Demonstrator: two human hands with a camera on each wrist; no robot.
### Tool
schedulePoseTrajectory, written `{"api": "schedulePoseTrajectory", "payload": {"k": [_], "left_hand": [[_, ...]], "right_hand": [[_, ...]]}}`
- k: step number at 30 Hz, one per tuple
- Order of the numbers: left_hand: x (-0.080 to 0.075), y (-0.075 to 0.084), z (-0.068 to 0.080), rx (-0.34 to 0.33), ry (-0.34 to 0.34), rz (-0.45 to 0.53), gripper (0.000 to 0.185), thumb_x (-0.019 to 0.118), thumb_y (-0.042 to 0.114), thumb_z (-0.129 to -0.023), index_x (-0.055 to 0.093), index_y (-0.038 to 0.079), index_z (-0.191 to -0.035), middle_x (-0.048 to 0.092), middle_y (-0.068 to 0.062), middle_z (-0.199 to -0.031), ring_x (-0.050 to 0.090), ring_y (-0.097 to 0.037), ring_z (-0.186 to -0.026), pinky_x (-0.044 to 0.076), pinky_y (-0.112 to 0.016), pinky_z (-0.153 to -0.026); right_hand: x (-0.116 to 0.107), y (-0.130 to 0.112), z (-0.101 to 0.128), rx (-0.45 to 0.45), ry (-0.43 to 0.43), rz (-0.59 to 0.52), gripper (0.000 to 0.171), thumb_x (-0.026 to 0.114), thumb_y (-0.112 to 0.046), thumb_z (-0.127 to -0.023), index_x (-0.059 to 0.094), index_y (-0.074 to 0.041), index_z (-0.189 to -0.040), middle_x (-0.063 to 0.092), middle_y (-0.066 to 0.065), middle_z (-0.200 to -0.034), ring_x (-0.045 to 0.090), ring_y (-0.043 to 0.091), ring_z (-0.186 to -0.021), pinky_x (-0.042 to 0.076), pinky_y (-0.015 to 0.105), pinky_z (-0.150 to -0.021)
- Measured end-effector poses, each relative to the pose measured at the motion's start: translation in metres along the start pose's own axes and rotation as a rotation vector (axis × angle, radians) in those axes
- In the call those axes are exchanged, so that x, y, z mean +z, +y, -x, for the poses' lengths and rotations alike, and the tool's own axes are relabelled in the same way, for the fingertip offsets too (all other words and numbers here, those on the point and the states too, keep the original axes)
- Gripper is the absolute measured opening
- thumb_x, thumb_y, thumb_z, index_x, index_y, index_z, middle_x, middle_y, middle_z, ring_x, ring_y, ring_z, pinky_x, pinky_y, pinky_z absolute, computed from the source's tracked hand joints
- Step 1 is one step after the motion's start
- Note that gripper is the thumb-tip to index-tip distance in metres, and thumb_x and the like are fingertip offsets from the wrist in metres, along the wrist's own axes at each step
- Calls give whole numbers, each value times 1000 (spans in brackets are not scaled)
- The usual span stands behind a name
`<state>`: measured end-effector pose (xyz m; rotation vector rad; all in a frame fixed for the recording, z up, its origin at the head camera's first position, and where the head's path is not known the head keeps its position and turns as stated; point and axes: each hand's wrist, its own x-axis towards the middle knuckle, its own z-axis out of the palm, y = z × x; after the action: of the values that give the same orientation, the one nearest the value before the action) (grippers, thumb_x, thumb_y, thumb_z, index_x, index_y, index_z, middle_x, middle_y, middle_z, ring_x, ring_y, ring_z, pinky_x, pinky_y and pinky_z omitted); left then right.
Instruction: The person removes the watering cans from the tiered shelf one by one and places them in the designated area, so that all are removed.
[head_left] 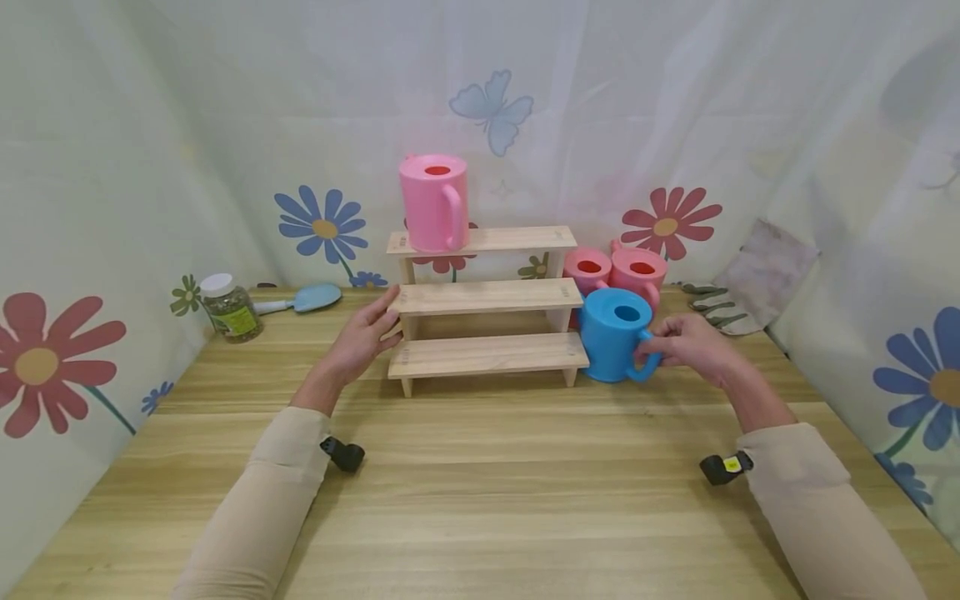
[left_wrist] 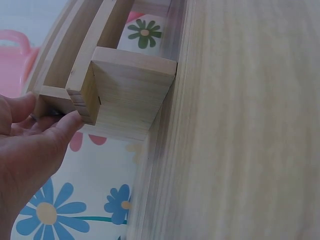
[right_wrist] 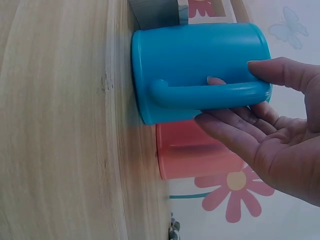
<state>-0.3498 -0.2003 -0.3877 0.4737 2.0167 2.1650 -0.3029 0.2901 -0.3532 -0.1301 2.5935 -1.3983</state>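
Blue can upright at the right end of the stand, its base appearing to rest on the tabletop: that is the piece you have in your right hand. Your thumb lies by the upper end of the handle and your fingers pass behind it, a tip showing through the loop, so the grip is closed round the handle rather than the body. Your left hand is loosely spread at the stand's left end, fingertips against the shelf ends; you cannot tell from here how hard they press.

Keep that left touch light but firm, since a nudge at the stand could tip the pink can on the left of its top shelf. With the weight hanging to one side of your grip, the blue can may want to tilt, so level it with thumb pressure. Mind the gap too: it sits so close to the stand's right end that contact is hard to judge, and two pink cans crowd it just behind.
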Motion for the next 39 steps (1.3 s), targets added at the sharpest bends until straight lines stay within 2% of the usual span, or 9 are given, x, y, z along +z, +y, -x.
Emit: {"api": "schedulePoseTrajectory", "payload": {"k": [8, 12, 17, 21, 25, 28, 32, 39], "left_hand": [[5, 12, 6, -12, -32, 3, 50, 32, 11, -99, 13, 15, -146, -1, 0, -151, 7, -29, -134, 23, -49, -103], [5, 13, 6, -11, -33, 5, 50, 31, 11, -99, 13, 14, -146, -2, 0, -151, 7, -30, -134, 22, -50, -103], [1, 6, 3, -3, -25, 13, 50, 33, 13, -99, 16, 17, -146, 0, 2, -151, 8, -28, -134, 22, -50, -103], [0, 2, 1, 7, -20, 7, 50, 34, 15, -99, 18, 19, -146, 2, 3, -150, 9, -28, -134, 23, -50, -103], [0, 1, 1, 7, -16, -2, 50, 34, 15, -99, 17, 19, -146, 2, 3, -150, 10, -27, -134, 24, -50, -102], [0, 2, 1, 5, -18, -6, 50, 34, 16, -99, 17, 19, -146, 2, 3, -150, 10, -27, -134, 24, -49, -102], [1, 2, 1, 10, -22, -10, 50, 34, 15, -99, 16, 18, -146, 2, 3, -150, 10, -27, -134, 25, -49, -102], [1, 3, 1, 7, -25, -20, 50, 33, 16, -99, 17, 19, -146, 2, 4, -150, 9, -27, -134, 27, -47, -101]], "right_hand": [[1, 0, -1, -11, 1, -10, 40, 68, -27, -82, 57, 7, -100, 60, 22, -102, 59, 33, -93, 47, 46, -82], [-1, -4, 4, -30, 15, 69, 45, 69, -31, -81, 58, 6, -104, 58, 22, -102, 59, 33, -92, 49, 45, -80], [-8, -11, 11, -34, 87, 213, 57, 66, -46, -78, 59, -1, -112, 58, 16, -106, 58, 32, -91, 51, 42, -76], [-11, -15, 15, -76, 229, 231, 64, 61, -55, -78, 57, -3, -115, 58, 16, -106, 55, 31, -92, 50, 44, -75], [-7, -20, 15, -157, 445, 157, 68, 58, -60, -77, 56, -5, -117, 58, 13, -111, 53, 30, -99, 49, 46, -79], [-1, -26, 16, -231, 533, 102, 63, 59, -56, -78, 57, -8, -117, 59, 9, -112, 55, 26, -101, 49, 43, -81], [9, -35, 19, -312, 520, 88, 53, 61, -48, -81, 59, -8, -116, 61, 6, -109, 58, 22, -97, 49, 38, -82], [24, -54, 19, -369, 468, 61, 48, 63, -43, -82, 59, -9, -116, 61, 6, -110, 58, 22, -97, 49, 39, -82]]}}
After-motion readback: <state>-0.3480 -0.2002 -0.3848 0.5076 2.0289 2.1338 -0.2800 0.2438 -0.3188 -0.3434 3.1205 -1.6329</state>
